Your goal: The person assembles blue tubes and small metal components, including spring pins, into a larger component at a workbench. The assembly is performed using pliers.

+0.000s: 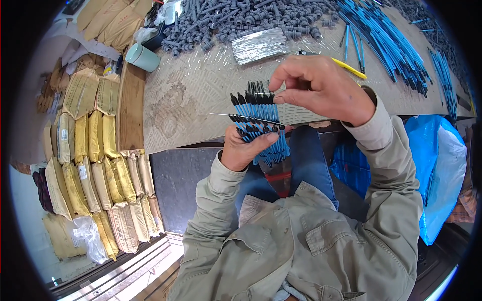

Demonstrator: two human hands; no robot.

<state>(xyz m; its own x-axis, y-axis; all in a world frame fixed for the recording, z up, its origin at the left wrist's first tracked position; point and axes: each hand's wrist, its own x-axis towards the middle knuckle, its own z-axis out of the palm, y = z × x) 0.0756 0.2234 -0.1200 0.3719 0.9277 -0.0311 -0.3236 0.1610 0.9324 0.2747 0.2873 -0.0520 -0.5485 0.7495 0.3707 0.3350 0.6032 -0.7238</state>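
My left hand (242, 150) grips a bundle of thin blue rods with black tips (262, 111), held upright just off the front edge of the worktable. The thumb lies across the front of the bundle. One thin metal wire (222, 114) runs crosswise through the rods and sticks out to the left. My right hand (321, 88) is closed in a pinch at the upper right of the black tips. A short bright length of thin metal wire (259, 93) shows at its fingertips; the fingers partly hide it.
On the worktable (175, 120) lie a pile of silver wires (260, 46), a heap of dark grey plastic fittings (241, 17), more blue rods (386, 45) and a yellow-handled tool (350, 68). A pale green cup (143, 57) stands left. Stacked packages (95, 135) fill the left side; a blue bag (427, 170) hangs right.
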